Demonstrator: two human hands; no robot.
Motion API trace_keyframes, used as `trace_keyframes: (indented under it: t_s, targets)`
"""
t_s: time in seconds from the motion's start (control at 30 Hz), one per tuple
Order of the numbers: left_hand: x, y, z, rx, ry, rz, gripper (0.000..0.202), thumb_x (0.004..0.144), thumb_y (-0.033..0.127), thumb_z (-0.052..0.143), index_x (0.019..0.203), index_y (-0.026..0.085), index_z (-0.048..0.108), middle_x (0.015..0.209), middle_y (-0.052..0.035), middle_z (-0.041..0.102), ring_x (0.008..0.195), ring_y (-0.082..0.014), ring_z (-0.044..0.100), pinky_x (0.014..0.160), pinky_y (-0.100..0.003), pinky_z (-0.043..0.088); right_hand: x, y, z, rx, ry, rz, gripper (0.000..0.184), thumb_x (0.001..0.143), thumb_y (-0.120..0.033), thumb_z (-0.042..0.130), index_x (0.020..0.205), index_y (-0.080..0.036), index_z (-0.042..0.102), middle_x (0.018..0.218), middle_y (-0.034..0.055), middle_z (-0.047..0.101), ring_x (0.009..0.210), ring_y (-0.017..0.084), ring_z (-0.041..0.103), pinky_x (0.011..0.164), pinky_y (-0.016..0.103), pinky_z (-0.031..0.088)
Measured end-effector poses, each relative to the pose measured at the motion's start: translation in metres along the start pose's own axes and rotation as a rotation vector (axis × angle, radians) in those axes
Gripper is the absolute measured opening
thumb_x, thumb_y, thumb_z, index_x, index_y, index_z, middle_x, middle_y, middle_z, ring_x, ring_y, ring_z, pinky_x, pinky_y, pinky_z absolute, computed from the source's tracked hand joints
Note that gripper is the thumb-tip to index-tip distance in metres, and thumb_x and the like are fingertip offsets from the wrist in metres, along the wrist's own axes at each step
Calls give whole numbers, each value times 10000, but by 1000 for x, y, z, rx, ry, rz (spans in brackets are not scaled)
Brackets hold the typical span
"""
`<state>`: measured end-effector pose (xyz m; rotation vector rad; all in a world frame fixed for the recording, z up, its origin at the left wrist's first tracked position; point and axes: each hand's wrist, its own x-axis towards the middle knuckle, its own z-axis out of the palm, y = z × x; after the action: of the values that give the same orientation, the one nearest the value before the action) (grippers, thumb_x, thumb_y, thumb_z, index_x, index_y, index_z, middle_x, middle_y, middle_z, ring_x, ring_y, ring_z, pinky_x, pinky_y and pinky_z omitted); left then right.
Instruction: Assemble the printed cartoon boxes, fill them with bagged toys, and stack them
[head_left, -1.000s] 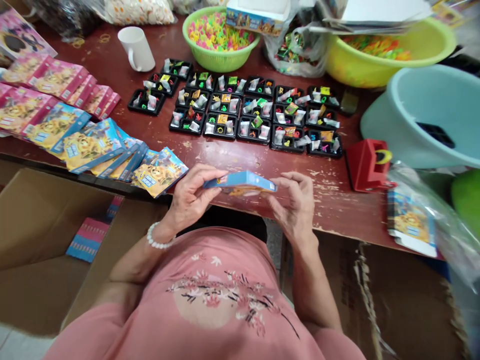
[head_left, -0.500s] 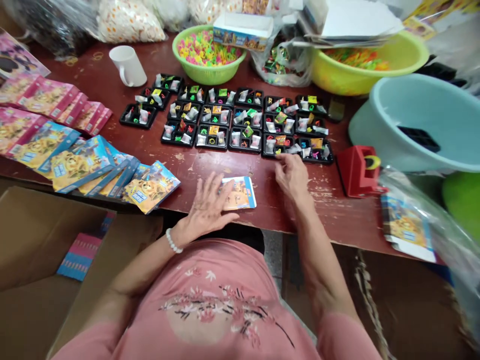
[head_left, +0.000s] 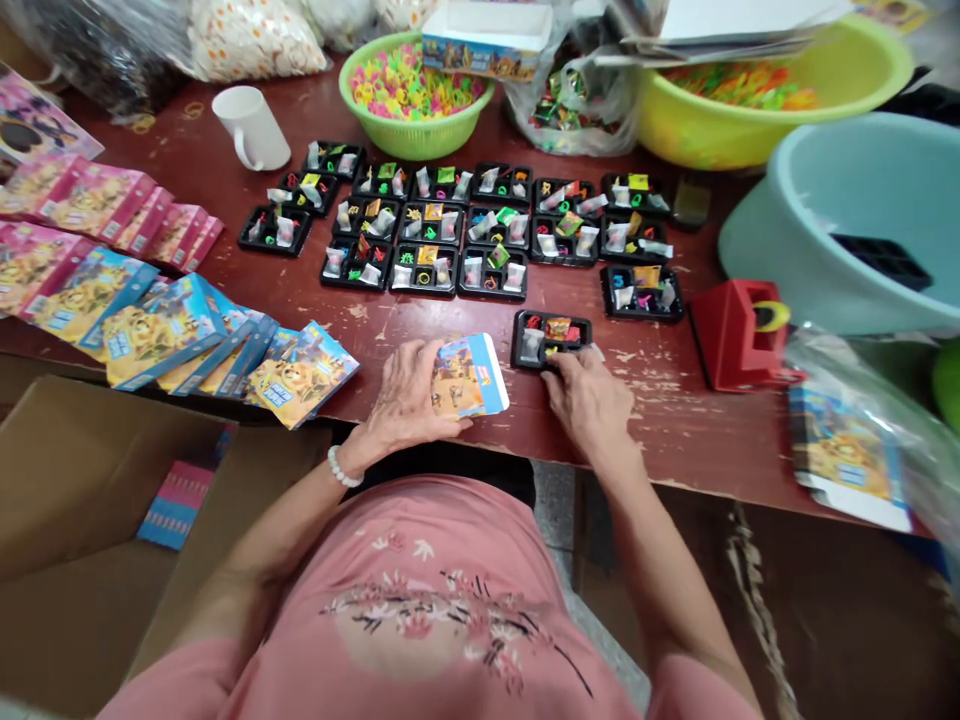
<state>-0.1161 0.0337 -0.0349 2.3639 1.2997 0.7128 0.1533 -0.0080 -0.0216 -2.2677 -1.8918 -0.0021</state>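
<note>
My left hand (head_left: 409, 395) is closed round the left end of a small blue and yellow cardboard box (head_left: 471, 378), whose white end points right. On the right, my right hand (head_left: 592, 400) grips the near edge of a black compartment tray (head_left: 531, 345) holding wrapped sweets and little coloured pieces. The tray lies on the table beside the box, apart from it, and its near right corner is hidden by my fingers. Farther back stand several similar filled trays (head_left: 491, 270) in rows, with one tray (head_left: 642, 292) alone at the right.
Blue boxes (head_left: 165, 320) and pink boxes (head_left: 97, 195) are stacked at left, near a white mug (head_left: 255, 130). At right are a red tape dispenser (head_left: 739, 335) and a pale blue tub (head_left: 810, 230). Behind are a green basket (head_left: 412, 140) and a yellow basin (head_left: 720, 140).
My right hand has drawn one tray out of the front row toward me. My left hand, flat on the box before, now grips it and has raised its right end slightly.
</note>
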Motion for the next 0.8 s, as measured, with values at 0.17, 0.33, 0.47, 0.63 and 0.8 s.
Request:
trace_keyframes:
  t_s: [0.17, 0.33, 0.47, 0.63, 0.8]
  targets:
    - [-5, 1, 1, -44, 23, 67, 1094, 591, 397, 952, 1505, 190, 387, 1448, -187, 558, 1325, -397, 554, 1134, -551, 463, -39, -28, -6, 473, 27, -135, 354, 1047, -230, 465, 1282, -230, 730, 1156, 128, 703, 1027, 269, 698, 827, 371, 557]
    - [-2, 0, -7, 9, -55, 40, 1009, 603, 419, 958, 1464, 208, 477, 1440, -176, 618, 1337, -410, 581, 1160, -583, 419, -20, -22, -18, 790, -149, -454, 355, 1045, -274, 476, 1318, -272, 704, 1266, 99, 702, 1201, 265, 670, 1059, 468, 537]
    - [5, -15, -20, -174, -135, 27, 1009, 590, 419, 986, 1464, 218, 525, 1447, -148, 647, 1326, -364, 627, 1157, -537, 465, 33, 13, -24, 249, -143, -368, 971, 806, -520, 856, 1634, -234, 437, 1689, 194, 431, 1510, 494, 392, 1171, 744, 331]
    - [13, -19, -28, -128, -205, -14, 1086, 577, 443, 1003, 1517, 216, 509, 1518, -162, 621, 1403, -390, 588, 1240, -609, 390, 72, 34, -13, -10, -341, -351, 1217, 683, -532, 942, 1688, -228, 327, 1680, 206, 443, 1515, 515, 371, 1166, 716, 370]
    - [19, -2, -24, 179, -251, -57, 1144, 620, 487, 989, 1581, 211, 432, 1614, -195, 528, 1496, -434, 478, 1286, -736, 215, 58, 29, -3, 87, -242, -369, 1070, 753, -542, 861, 1631, -144, 398, 1518, 260, 532, 1347, 472, 528, 1107, 619, 496]
